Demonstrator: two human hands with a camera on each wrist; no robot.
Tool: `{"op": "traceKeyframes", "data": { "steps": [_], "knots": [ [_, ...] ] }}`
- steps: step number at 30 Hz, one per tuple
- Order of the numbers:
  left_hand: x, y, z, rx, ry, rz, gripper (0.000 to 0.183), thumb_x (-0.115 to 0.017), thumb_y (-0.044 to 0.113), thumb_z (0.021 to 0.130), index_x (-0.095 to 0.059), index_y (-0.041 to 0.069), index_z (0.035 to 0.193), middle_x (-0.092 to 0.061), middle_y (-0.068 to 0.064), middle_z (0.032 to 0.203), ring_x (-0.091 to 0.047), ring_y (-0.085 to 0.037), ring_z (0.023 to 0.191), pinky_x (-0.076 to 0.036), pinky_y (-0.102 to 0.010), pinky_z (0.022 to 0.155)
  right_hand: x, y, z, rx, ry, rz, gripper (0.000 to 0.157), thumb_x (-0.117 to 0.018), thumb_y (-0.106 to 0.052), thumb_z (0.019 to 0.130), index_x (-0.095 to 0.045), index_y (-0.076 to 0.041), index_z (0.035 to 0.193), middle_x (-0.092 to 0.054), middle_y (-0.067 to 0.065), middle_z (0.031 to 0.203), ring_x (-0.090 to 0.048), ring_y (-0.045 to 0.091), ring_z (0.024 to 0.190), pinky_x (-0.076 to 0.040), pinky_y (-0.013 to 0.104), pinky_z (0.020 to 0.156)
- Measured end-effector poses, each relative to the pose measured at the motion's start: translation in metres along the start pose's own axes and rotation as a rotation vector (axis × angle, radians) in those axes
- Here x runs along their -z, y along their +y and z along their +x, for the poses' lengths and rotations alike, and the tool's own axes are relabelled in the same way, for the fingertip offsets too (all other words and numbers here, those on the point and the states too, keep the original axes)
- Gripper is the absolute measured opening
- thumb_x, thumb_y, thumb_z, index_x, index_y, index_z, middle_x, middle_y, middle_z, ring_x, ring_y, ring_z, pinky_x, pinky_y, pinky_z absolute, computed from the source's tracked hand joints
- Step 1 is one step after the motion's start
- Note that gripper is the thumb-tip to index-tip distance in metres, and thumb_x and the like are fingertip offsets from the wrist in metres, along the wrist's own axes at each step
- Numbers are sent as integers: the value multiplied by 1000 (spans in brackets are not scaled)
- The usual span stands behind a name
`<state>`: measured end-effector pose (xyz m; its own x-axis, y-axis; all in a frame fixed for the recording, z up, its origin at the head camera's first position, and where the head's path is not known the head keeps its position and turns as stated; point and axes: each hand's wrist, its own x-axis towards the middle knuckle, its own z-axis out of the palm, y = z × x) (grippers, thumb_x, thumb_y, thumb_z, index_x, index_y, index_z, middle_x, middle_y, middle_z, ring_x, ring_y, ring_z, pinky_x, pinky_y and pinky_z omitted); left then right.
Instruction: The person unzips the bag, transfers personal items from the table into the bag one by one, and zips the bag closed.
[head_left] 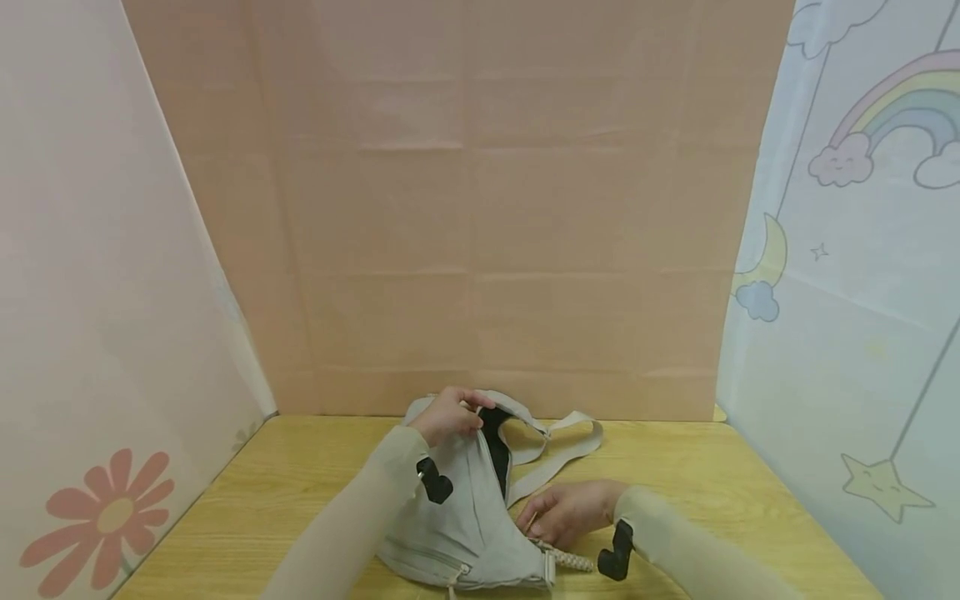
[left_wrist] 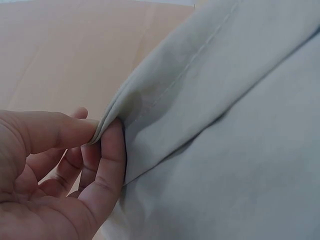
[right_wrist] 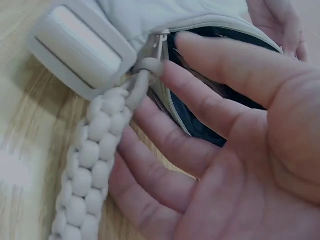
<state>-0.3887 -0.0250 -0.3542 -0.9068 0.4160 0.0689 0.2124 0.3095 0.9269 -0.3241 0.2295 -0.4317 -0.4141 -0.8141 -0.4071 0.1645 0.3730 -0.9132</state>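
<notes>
A light grey sling bag [head_left: 442, 508] lies on the table, its zipped opening parted to show a dark lining [head_left: 495, 446]. At the far end of that opening, my left hand [head_left: 450, 414] pinches the fabric edge [left_wrist: 107, 117] between thumb and fingers. My right hand [head_left: 566, 510] is at the near end of the zip. There the fingers spread behind a braided cord [right_wrist: 90, 160] that hangs from the zipper pull [right_wrist: 161, 45]. Thumb and forefinger are apart beside the pull; whether the forefinger touches it is hard to tell.
A strap [head_left: 581, 442] loops out over the wooden table [head_left: 712, 492] on the bag's right. Beside the cord is a strap buckle [right_wrist: 82, 50]. A second zip [head_left: 431, 554] runs along the bag's near side. An orange-brown backdrop [head_left: 480, 250] rises behind the table.
</notes>
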Motion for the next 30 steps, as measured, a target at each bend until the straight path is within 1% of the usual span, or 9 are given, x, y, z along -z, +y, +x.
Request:
{"op": "traceKeyframes", "data": {
  "steps": [5,8,14,18,21,23,25,27,30],
  "knots": [
    [-1,-1,1,4,2,-3,36,-59,-13,79,-70,0,111,-48,-10,103,-54,-13,67,-48,-23,60,-4,-3,0,-29,-52,6,27,-48,4,97,-59,-13,115,-60,-10,94,-53,0,78,-44,17,67],
    [-2,-2,1,6,1,-8,36,-58,-13,80,-69,0,111,-48,-10,105,-54,-13,69,-49,-24,61,-4,-4,-1,-10,-85,16,30,-46,7,96,-59,-17,108,-59,-11,90,-48,-1,72,-38,15,62],
    [-4,-1,1,0,-2,-10,36,-59,-13,79,-69,-1,111,-46,-10,99,-56,-13,67,-50,-24,61,-5,-4,-2,42,-115,-7,25,-47,3,97,-59,-18,105,-60,-12,88,-44,-2,65,-35,15,57],
    [-6,-2,1,-12,-7,-11,34,-61,-12,80,-69,-2,111,-46,-7,93,-57,-13,65,-50,-24,60,-5,-5,-3,45,-122,-22,22,-48,1,97,-59,-17,105,-61,-12,88,-42,-1,62,-34,16,56],
    [-9,-2,1,-12,-14,-24,34,-62,-11,80,-67,-3,113,-51,-11,96,-58,-13,67,-51,-25,62,-4,-5,-3,40,-132,-30,22,-49,0,97,-59,-17,105,-62,-12,89,-42,-1,63,-34,16,57],
    [-10,-1,0,-12,-16,-18,36,-62,-9,80,-65,-4,116,-54,-17,103,-58,-14,71,-52,-26,64,-4,-5,-4,47,-140,-33,22,-49,0,97,-59,-17,104,-63,-12,90,-43,-1,64,-34,16,57],
    [-11,2,-1,-15,-10,6,38,-63,-7,80,-64,-4,118,-56,-22,112,-59,-14,78,-53,-27,68,-4,-4,-4,55,-149,-33,21,-49,-1,98,-60,-18,105,-63,-12,90,-45,-2,65,-35,15,57],
    [-13,7,-4,-30,0,68,38,-64,-4,80,-65,-2,118,-56,-24,118,-58,-16,84,-52,-27,70,-4,-3,-5,70,-157,-29,21,-49,-1,98,-60,-18,105,-64,-12,91,-49,-2,69,-36,15,58],
    [-17,20,-10,-79,-17,203,32,-68,2,81,-69,6,113,-61,-17,109,-56,-15,84,-49,-27,67,-4,-2,-6,74,-164,-23,21,-49,-2,98,-61,-18,106,-64,-12,92,-54,-1,75,-38,14,60]
  ]
}}
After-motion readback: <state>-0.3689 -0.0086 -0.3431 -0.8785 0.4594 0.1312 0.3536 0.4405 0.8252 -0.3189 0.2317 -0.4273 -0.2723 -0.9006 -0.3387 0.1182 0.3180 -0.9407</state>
